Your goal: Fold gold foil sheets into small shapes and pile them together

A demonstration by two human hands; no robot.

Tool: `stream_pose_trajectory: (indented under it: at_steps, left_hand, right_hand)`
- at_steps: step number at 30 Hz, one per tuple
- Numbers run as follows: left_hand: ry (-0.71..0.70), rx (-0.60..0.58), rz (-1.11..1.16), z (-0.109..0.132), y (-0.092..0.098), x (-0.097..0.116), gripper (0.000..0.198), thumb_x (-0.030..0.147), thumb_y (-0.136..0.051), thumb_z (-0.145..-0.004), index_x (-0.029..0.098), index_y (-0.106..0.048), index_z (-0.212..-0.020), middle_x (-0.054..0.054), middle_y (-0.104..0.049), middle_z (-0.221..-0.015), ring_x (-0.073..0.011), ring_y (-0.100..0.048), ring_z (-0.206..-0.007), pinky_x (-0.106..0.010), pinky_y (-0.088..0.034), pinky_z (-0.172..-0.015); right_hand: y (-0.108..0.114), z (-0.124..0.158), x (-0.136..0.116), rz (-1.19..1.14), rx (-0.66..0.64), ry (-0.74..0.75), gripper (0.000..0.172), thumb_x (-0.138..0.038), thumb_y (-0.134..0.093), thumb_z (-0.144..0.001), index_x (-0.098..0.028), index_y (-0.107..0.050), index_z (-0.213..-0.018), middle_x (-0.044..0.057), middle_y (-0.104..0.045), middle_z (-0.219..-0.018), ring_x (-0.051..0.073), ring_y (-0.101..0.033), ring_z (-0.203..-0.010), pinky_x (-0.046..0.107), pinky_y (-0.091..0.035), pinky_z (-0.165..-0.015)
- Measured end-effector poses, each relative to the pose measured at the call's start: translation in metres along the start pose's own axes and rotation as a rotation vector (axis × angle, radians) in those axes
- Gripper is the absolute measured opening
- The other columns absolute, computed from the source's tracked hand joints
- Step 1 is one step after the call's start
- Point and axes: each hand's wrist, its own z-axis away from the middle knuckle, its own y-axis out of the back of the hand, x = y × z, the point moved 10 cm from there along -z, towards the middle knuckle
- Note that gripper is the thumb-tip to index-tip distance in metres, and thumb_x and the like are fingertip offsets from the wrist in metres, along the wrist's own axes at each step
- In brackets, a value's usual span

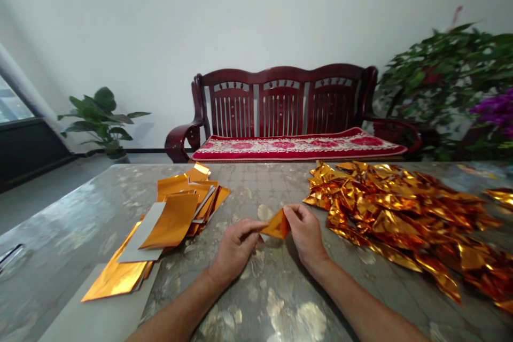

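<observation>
A small piece of gold foil paper [276, 226], folded into a triangle, is held between both hands just above the table. My left hand [236, 248] pinches its left corner with fingertips closed. My right hand [306, 232] grips its right side, fingers curled round it. To the left lies a loose stack of flat gold foil sheets [176, 214], some showing their grey backs. On the right spreads a large heap of folded gold foil pieces [404, 214].
The table [272, 299] has a glossy marbled grey top. A grey sheet [100, 315] lies at the near left edge. Beyond stand a dark red wooden bench [288, 112] with a red cushion, a potted plant [102, 117] at left, and leafy plants [452, 75] at right.
</observation>
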Motion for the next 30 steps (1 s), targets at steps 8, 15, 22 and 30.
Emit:
stream_pose_trajectory:
  at_steps: [8, 15, 22, 30]
  left_hand:
    - [-0.114, -0.012, -0.173, -0.001, 0.004, 0.014, 0.015, 0.015, -0.065, -0.082, 0.022, -0.075, -0.09, -0.002, -0.073, -0.084, -0.0144, -0.067, -0.081, -0.024, -0.049, -0.078]
    - [-0.037, 0.056, -0.227, -0.001, 0.013, 0.004, 0.009, 0.022, -0.064, -0.084, 0.02, -0.072, -0.079, 0.0, -0.07, -0.075, -0.0126, -0.063, -0.07, -0.022, -0.047, -0.068]
    - [0.137, 0.283, -0.25, -0.004, 0.04, -0.012, 0.011, 0.029, -0.066, -0.079, 0.019, -0.067, -0.077, 0.0, -0.069, -0.07, -0.0132, -0.062, -0.065, -0.023, -0.047, -0.065]
    - [0.272, 0.32, 0.003, -0.007, 0.047, -0.036, 0.032, 0.032, -0.071, -0.071, 0.015, -0.063, -0.097, 0.0, -0.068, -0.071, -0.0131, -0.062, -0.062, -0.023, -0.049, -0.06]
  right_hand:
    - [-0.004, 0.003, 0.006, -0.034, -0.03, -0.041, 0.038, -0.055, -0.07, -0.071, -0.018, -0.063, -0.071, 0.0, -0.061, -0.062, 0.015, -0.053, -0.056, 0.026, -0.042, -0.053]
    - [-0.01, 0.003, 0.007, -0.104, -0.089, -0.088, 0.04, -0.056, -0.073, -0.067, -0.017, -0.064, -0.073, -0.002, -0.059, -0.059, 0.013, -0.05, -0.051, 0.024, -0.041, -0.048]
    - [-0.014, 0.004, 0.004, -0.04, -0.138, -0.073, 0.031, -0.047, -0.071, -0.069, -0.018, -0.063, -0.073, -0.002, -0.059, -0.057, 0.013, -0.052, -0.053, 0.023, -0.041, -0.048]
    - [-0.024, 0.005, 0.011, -0.016, -0.228, -0.083, 0.028, -0.038, -0.069, -0.067, -0.016, -0.065, -0.084, -0.004, -0.059, -0.058, 0.011, -0.05, -0.051, 0.022, -0.038, -0.048]
